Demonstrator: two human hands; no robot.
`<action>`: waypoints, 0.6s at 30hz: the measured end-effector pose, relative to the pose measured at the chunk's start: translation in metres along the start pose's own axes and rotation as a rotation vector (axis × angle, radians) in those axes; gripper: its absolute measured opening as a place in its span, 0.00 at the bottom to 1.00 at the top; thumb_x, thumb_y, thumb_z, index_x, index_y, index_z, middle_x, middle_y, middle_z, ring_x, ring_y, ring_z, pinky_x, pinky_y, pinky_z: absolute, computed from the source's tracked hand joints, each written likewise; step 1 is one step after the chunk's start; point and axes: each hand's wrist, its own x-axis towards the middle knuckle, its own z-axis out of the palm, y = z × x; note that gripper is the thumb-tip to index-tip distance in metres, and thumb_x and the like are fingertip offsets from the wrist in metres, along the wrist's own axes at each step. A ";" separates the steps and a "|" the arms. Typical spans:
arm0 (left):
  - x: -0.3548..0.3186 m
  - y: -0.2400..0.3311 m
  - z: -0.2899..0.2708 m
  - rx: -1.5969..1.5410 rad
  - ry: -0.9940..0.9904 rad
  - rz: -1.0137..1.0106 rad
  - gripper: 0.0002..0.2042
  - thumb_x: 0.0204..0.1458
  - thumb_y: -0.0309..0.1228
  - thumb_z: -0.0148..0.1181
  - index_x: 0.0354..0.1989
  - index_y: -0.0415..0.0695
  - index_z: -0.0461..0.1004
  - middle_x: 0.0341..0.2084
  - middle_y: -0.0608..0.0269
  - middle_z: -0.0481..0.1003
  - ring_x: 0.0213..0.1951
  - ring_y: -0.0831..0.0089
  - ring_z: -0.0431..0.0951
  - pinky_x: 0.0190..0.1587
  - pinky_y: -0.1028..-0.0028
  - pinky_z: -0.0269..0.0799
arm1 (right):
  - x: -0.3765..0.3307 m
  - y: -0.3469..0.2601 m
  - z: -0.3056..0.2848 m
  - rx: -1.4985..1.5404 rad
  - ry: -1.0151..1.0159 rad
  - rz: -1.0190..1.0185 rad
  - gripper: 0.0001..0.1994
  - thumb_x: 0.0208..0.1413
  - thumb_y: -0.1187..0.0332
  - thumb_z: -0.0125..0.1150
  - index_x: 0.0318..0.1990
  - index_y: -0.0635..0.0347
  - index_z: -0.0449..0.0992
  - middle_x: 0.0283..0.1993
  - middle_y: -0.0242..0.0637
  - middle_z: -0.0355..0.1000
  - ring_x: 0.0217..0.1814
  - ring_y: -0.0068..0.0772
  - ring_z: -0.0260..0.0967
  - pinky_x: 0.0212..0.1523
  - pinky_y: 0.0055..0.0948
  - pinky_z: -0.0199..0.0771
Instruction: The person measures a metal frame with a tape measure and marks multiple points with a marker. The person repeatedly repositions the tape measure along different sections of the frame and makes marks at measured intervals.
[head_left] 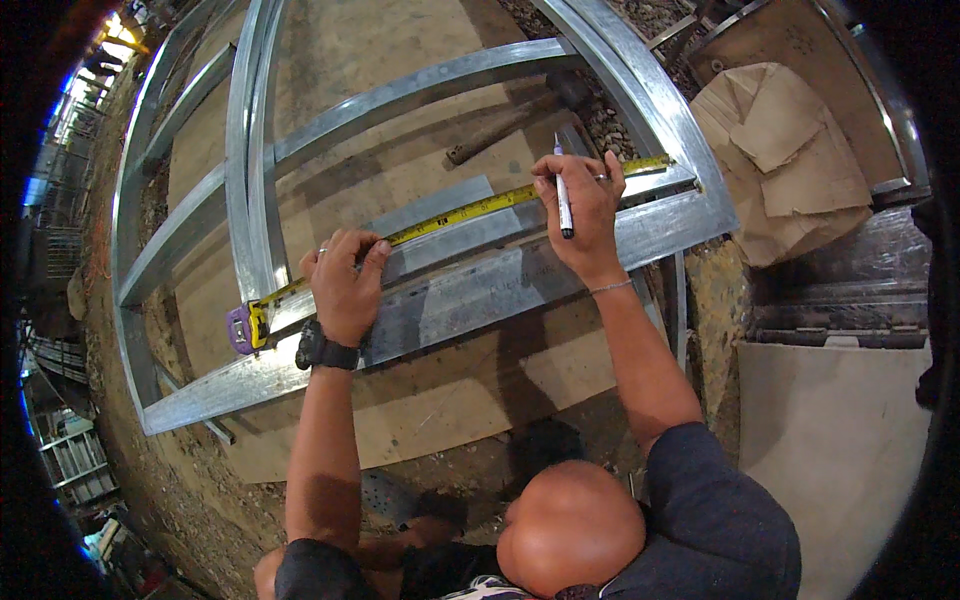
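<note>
A metal frame (660,225) carries an extended tape measure (460,215); beneath it, brown sheeting (430,408) seemingly lies on dirt floor (170,480).

Two hands in front of me: one left hand (345,292), one right hand (585,222). One tape measure (246,326), one marker (564,208). Two rings (322,250), one per hand. One wristwatch (326,348), one bracelet (612,286), so two pieces of wristwear. Two dark sleeves (722,500), one head (575,530) up close. One metal frame (672,222), one round pipe (500,131), one crumpled brown paper (795,150).
</note>
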 end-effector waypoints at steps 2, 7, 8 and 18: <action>-0.003 -0.003 0.003 -0.007 0.028 -0.009 0.08 0.62 0.38 0.67 0.39 0.48 0.83 0.34 0.66 0.80 0.42 0.64 0.80 0.57 0.61 0.58 | 0.000 -0.002 0.001 -0.013 -0.002 -0.001 0.06 0.66 0.70 0.65 0.47 0.45 0.80 0.45 0.27 0.81 0.58 0.38 0.75 0.79 0.54 0.38; -0.001 0.000 0.009 -0.027 0.086 -0.011 0.07 0.59 0.38 0.70 0.36 0.50 0.85 0.32 0.65 0.79 0.40 0.63 0.78 0.55 0.61 0.59 | -0.001 0.001 0.002 -0.055 0.029 -0.004 0.06 0.66 0.70 0.64 0.48 0.45 0.79 0.45 0.27 0.80 0.58 0.38 0.75 0.79 0.57 0.39; 0.000 0.001 0.008 -0.019 0.084 -0.020 0.07 0.59 0.39 0.71 0.36 0.50 0.85 0.32 0.66 0.79 0.40 0.64 0.79 0.55 0.61 0.60 | -0.001 0.002 0.003 -0.061 0.025 -0.005 0.06 0.66 0.70 0.63 0.48 0.45 0.79 0.45 0.27 0.80 0.58 0.38 0.75 0.79 0.57 0.39; 0.001 -0.001 0.009 -0.026 0.072 -0.044 0.08 0.58 0.40 0.72 0.36 0.51 0.87 0.32 0.68 0.80 0.40 0.65 0.78 0.55 0.60 0.59 | -0.001 0.000 0.002 -0.071 -0.011 0.018 0.08 0.67 0.70 0.63 0.50 0.46 0.79 0.48 0.28 0.80 0.59 0.40 0.74 0.79 0.56 0.43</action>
